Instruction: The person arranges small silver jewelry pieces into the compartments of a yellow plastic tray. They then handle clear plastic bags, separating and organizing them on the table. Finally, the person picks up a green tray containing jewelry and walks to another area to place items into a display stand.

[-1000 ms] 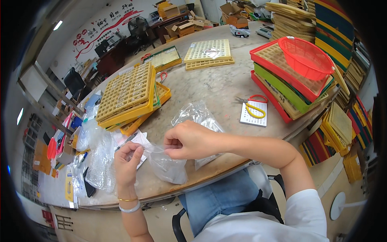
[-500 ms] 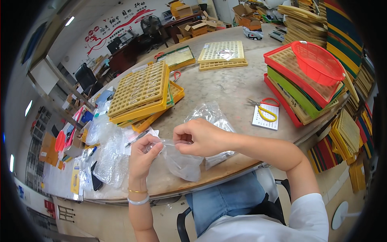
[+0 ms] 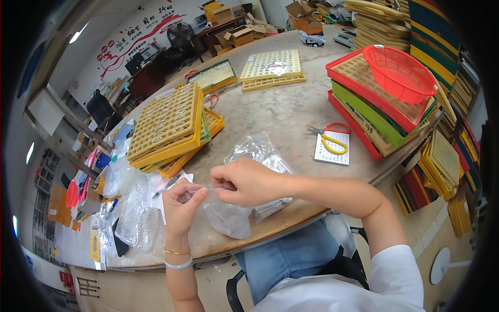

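Observation:
My left hand (image 3: 181,204) and my right hand (image 3: 244,182) pinch the top edge of a small clear plastic bag (image 3: 226,217) that hangs between them over the near edge of the round table (image 3: 283,112). Both hands meet at the bag's mouth, fingers closed on it. Behind my right hand lies a larger crumpled clear bag (image 3: 257,152). A pen (image 3: 166,185) rests on white paper just beyond my left hand.
Stacked yellow grid trays (image 3: 169,125) stand at the left. More clear bags (image 3: 132,208) pile at the far left. Scissors (image 3: 332,136) lie on a white card to the right. Red and green trays with a red basket (image 3: 399,73) sit at the right.
Both hands stay on the bag's top edge and have shifted slightly toward the near table edge. The bag still hangs between them.

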`<state>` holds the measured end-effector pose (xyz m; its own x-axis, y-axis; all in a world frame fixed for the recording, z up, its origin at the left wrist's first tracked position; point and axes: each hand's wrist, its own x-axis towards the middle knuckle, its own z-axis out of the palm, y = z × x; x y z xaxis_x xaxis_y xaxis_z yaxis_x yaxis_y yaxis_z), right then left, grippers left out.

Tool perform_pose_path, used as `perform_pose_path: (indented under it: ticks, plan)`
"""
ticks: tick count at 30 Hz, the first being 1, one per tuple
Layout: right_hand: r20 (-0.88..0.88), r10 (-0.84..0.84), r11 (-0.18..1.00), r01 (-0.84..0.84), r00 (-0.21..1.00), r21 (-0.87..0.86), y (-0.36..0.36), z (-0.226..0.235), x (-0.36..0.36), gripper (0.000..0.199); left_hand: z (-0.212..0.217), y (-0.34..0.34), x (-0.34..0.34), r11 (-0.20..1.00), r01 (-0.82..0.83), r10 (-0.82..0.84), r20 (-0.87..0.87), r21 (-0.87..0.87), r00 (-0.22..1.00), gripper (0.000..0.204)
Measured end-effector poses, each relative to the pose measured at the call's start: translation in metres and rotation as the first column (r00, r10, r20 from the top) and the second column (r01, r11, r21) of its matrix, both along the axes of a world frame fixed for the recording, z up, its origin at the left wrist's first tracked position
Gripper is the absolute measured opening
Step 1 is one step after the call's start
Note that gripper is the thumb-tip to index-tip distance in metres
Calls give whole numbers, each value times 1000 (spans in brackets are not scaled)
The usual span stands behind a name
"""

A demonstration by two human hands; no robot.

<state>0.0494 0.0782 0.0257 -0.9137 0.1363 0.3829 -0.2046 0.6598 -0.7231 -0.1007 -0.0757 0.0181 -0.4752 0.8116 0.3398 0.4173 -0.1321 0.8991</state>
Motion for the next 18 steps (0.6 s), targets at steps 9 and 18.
perform_pose_path:
  ticks: [9,18]
  plan:
    - [9,-178,983,178,984,38,22,-13,12,26,-12,26,-8,992,-100,110,125,-83,986,12]
    - [346,-296,955,277,890,106,82,-13,52,45,-38,-6,-27,942,-98,169,202,-322,965,33]
